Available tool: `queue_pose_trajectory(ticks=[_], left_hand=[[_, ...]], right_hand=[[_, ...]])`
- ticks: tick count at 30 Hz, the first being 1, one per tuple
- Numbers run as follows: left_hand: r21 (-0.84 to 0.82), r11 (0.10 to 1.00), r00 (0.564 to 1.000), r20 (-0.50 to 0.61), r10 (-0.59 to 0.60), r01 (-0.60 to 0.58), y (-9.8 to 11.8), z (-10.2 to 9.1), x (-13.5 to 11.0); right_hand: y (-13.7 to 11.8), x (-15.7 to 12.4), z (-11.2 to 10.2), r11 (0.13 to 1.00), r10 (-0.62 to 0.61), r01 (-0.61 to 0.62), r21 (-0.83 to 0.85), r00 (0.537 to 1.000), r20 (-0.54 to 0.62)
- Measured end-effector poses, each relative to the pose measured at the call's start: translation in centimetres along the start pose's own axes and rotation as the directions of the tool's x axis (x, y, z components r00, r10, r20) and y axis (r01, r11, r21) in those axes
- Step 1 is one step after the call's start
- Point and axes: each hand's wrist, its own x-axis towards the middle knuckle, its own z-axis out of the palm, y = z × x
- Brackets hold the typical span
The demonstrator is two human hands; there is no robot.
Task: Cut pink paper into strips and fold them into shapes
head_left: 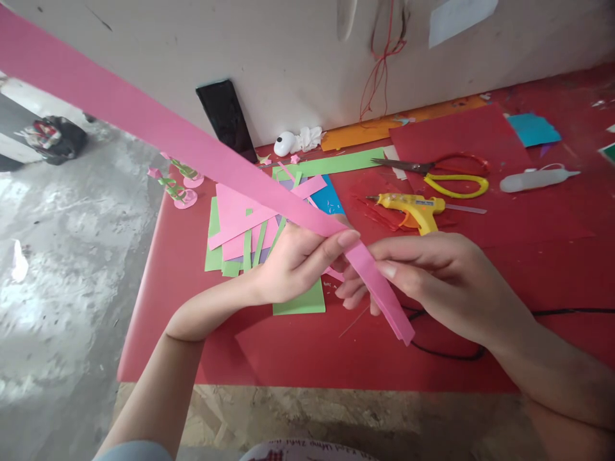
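A long pink paper strip (158, 125) runs from the top left corner down to the middle, folded along its length. My left hand (298, 259) pinches it with thumb on top. My right hand (432, 278) grips the strip's lower end, which sticks out below my fingers. Both hands hover above a red sheet (336, 352) on the work surface. Just behind my left hand lies a pile of pink, green and blue paper pieces (240, 224).
A yellow glue gun (413, 208), its black cord (451, 352), yellow-and-red scissors (442, 176) and a white glue bottle (533, 179) lie at the right. A black phone (225, 118) leans on the wall. Small pink and green paper flowers (182, 189) stand at the table's left edge.
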Motion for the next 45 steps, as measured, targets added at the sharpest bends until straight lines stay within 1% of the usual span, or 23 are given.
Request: queue_pose_trajectory(ticks=[3,6,8,10,13,15,17,19,23,25,31,34,37,39,42,45], left_hand=[[0.049,0.998,0.999,-0.006,0.034,-0.034,0.1,-0.1,0.1],[0.048,0.998,0.998,0.04,0.042,-0.044,0.3,0.0,0.1],[0.055,0.997,0.996,0.076,0.04,-0.045,0.3,0.1,0.0],[0.068,0.997,0.995,0.091,0.038,-0.044,0.3,0.2,-0.1],[0.101,0.993,0.995,0.083,0.06,-0.068,0.2,0.2,-0.2],[0.154,0.984,0.993,0.094,0.071,-0.085,0.3,0.2,-0.2],[0.212,0.973,0.992,0.106,0.071,-0.092,0.3,0.1,-0.2],[0.231,0.969,0.992,0.106,0.065,-0.088,0.3,0.2,-0.2],[0.116,0.991,0.992,0.11,0.058,-0.07,-0.1,0.6,-0.3],[0.063,0.996,0.995,0.081,0.055,-0.06,-0.3,0.9,-0.4],[-0.015,0.999,0.999,-0.001,0.042,-0.042,-0.6,1.2,-0.4],[-0.05,0.999,1.0,-0.023,0.012,-0.013,-0.6,1.0,-0.3],[-0.071,0.997,1.0,-0.006,-0.012,0.012,-0.7,0.8,-0.2],[-0.044,0.999,1.0,-0.007,0.0,-0.001,-0.7,0.7,-0.2],[-0.037,0.999,0.999,0.027,0.038,-0.037,-0.7,0.7,-0.2],[-0.073,0.997,0.999,0.049,0.001,0.003,-0.7,0.8,-0.3]], right_hand=[[0.0,0.2,0.3,0.999,-0.013,0.011,-0.05,0.999,-0.045],[-0.1,0.3,0.5,0.987,-0.07,0.05,-0.153,0.99,-0.123],[0.0,0.4,0.6,0.979,-0.11,0.078,-0.191,0.981,-0.161],[0.0,0.3,0.6,0.977,-0.127,0.093,-0.191,0.976,-0.175],[0.0,0.4,0.5,0.982,-0.125,0.097,-0.165,0.978,-0.169],[0.0,0.4,0.5,0.984,-0.119,0.094,-0.152,0.98,-0.161],[0.1,0.4,0.4,0.988,-0.099,0.079,-0.133,0.983,-0.155],[0.2,0.4,0.3,0.996,-0.056,0.043,-0.083,0.985,-0.162],[0.7,0.4,0.0,0.997,0.043,-0.033,0.067,0.986,-0.163],[0.9,0.4,-0.2,0.992,0.066,-0.049,0.115,0.988,-0.142],[0.5,0.5,-0.3,0.982,0.107,-0.092,0.163,0.991,-0.086],[0.2,0.6,-0.2,0.975,0.142,-0.124,0.187,0.986,-0.087],[0.0,0.6,-0.2,0.969,0.156,-0.14,0.202,0.986,-0.066],[0.0,0.6,-0.1,0.97,0.171,-0.156,0.188,0.983,-0.065],[0.2,0.6,-0.1,0.978,0.172,-0.157,0.134,0.979,-0.111],[0.3,0.5,-0.2,0.986,0.148,-0.138,0.089,0.981,-0.122]])
